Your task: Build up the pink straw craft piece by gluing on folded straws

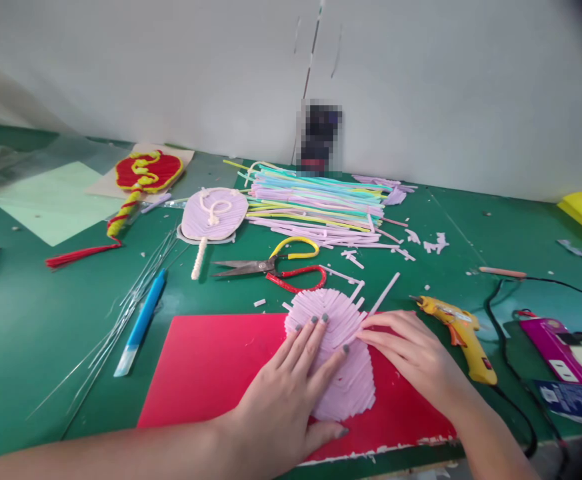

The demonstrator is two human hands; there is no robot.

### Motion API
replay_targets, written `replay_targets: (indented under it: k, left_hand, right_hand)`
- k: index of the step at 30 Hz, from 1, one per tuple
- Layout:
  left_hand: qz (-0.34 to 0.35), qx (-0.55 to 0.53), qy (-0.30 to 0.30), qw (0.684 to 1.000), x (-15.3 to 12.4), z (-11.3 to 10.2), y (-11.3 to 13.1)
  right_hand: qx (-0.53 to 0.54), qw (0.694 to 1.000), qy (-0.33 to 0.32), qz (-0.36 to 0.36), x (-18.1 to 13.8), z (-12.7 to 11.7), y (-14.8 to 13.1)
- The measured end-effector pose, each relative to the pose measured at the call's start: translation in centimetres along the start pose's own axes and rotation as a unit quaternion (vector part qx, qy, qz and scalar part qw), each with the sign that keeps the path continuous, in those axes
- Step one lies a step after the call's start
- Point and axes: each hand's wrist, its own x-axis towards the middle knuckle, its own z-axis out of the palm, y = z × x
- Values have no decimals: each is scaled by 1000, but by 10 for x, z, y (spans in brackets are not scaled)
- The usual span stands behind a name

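A lilac oval fan panel (345, 393), covered in slanting rows of pipe cleaners, lies on a red board (211, 367). My left hand (291, 387) rests flat on the panel with its fingers spread. At the panel's right edge, my right hand (411, 353) has its fingertips pinched on a lilac pipe cleaner (385, 293), whose free end sticks up beyond the edge. Short pipe cleaner ends jut out along the panel's top. Just behind it lie scissors (265, 265) with one yellow and one red handle, blades apart.
A yellow glue gun (463, 333) with a black cord lies at the right, near a purple box-like device (558, 350). Behind are a bundle of coloured pipe cleaners (315, 200), a lilac fan (215, 213) and a red-yellow fan (148, 175). Thin wires (121, 313) and a blue pen-like tool (143, 320) lie left.
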Motion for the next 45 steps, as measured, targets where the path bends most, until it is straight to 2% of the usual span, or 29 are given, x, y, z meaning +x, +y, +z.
replay_targets:
  k: [10, 15, 18, 28, 33, 45]
  left_hand:
    - [15, 20, 30, 999, -2, 1, -1]
    - [11, 19, 26, 999, -2, -1, -1]
    - [9, 17, 21, 1000, -1, -1, 0]
    - [10, 38, 28, 999, -1, 1, 0]
    - [11, 37, 36, 999, -2, 2, -1]
    - [4, 30, 23, 999, -1, 2, 0]
  right_hand:
    - [42, 996, 75, 34, -3, 18, 0]
    - [-6, 1000, 23, 7, -9, 13, -4]
    - [-55, 998, 19, 0, -18, 13, -8]
    - [-141, 989, -45, 28, -29, 19, -15]
    - [-142, 987, -63, 42, -30, 18, -16]
    - [-118, 989, -50, 68, -31, 20, -21]
